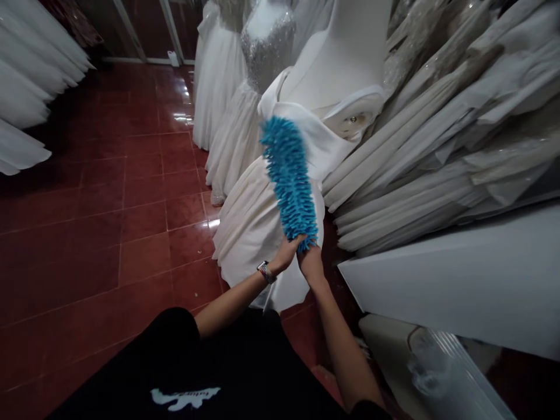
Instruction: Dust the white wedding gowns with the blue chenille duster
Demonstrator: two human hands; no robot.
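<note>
A blue fluffy duster (289,178) stands nearly upright against a white dress (251,221) on a mannequin (336,64). My right hand (311,259) is closed round the duster's lower end. My left hand (286,254), with a watch on its wrist, touches the same lower end from the left, its fingers curled against it. The duster's head lies across the dress's waist and folded bodice. The handle is hidden inside my hands.
More white gowns (223,87) stand behind on a red tiled floor (109,221). Stacked white garments (446,134) fill the right side above a white panel (459,280). Other white skirts (26,76) hang at the far left.
</note>
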